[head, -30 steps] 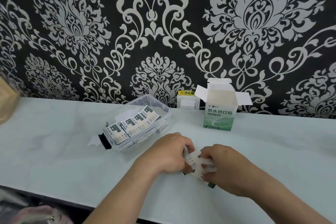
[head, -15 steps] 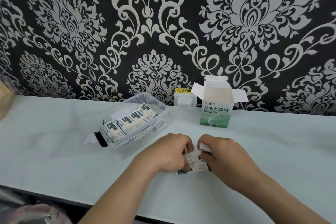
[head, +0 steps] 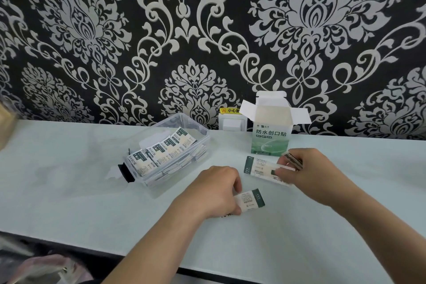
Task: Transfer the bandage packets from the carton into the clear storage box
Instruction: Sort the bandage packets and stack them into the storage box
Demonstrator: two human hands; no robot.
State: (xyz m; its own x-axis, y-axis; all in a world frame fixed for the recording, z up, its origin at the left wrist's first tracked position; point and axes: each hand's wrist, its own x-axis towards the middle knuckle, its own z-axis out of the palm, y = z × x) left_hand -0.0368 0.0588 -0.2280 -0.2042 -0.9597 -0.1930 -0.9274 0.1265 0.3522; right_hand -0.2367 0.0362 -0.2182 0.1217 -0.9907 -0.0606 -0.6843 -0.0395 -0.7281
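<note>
The left hand (head: pixel 214 191) sits near the front middle of the pale desk (head: pixel 69 168), fingers curled down and pinching one end of a single bandage packet (head: pixel 251 199), white with a dark green band at its right end. The packet lies low over the desk, and I cannot tell whether it touches the surface. To the right and a little farther off, the right hand (head: pixel 309 173) grips a bunch of packets (head: pixel 260 168). One sticks out leftward from under the thumb with its green end pointing left, another lies beneath it, and more blurred edges show at the fingertips. The two hands are apart, each with its own packets. Just beyond the right hand stands the carton (head: pixel 270 138), upright, green and white with printed characters on its front and its top flaps spread open; its inside cannot be made out. Left of the carton, the clear storage box (head: pixel 202 145) sits slantwise on the desk, open at the top, with a black clip (head: pixel 125 172) at its near-left end. In it a row of packets (head: pixel 161 150) lies flat and overlapping, with more stacked beneath showing through the clear wall. On the wall between box and carton is a white wall plate (head: pixel 231 123) with a yellow warning sticker (head: pixel 230 110) above it. Behind everything runs black wallpaper (head: pixel 207 30) with a pale damask pattern. A pinkish plastic bag (head: pixel 46 267) shows below the desk's near edge at the left.
</note>
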